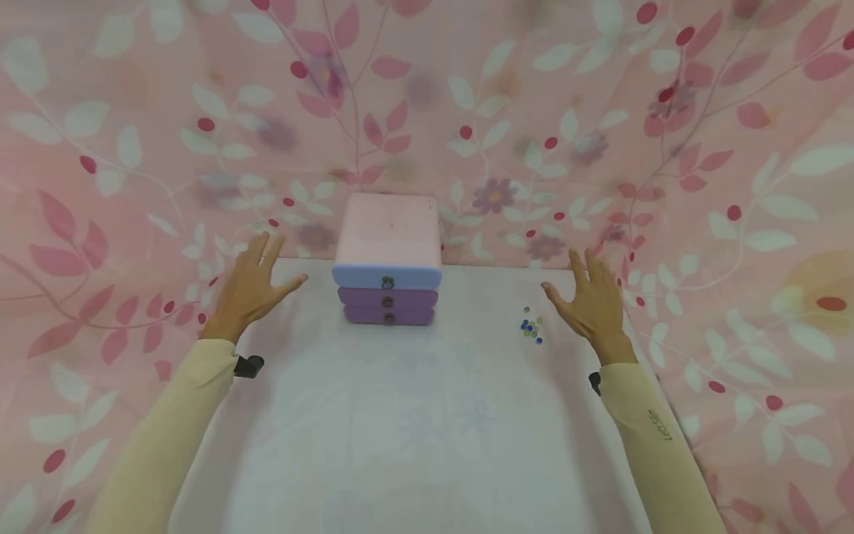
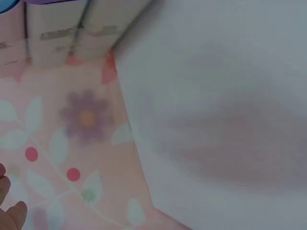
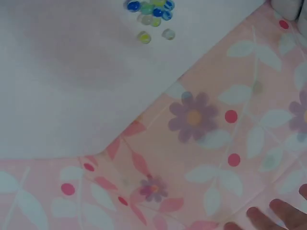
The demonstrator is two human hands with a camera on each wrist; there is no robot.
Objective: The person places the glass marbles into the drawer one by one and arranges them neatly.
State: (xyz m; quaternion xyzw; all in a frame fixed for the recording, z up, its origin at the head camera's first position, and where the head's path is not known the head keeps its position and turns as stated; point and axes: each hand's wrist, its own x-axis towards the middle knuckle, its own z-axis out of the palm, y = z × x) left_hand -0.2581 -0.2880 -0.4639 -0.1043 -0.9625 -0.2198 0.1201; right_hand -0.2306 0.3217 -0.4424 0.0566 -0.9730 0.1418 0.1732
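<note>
A small drawer box (image 1: 388,252) with a pink top, one blue drawer front and two purple ones stands at the back of the white table. To its right lies a loose group of several glass marbles (image 1: 531,327), blue, yellow-green and clear, also seen in the right wrist view. My left hand (image 1: 252,285) is raised left of the box, fingers spread, holding nothing. My right hand (image 1: 592,302) is held up just right of the marbles, fingers extended and apart from them. Only fingertips of each hand show in the wrist views.
The white tabletop (image 1: 400,430) spreads in front of the box. Pink floral cloth (image 1: 414,96) hangs behind and along both sides. Dark wrist straps (image 1: 249,366) show at the sleeve ends.
</note>
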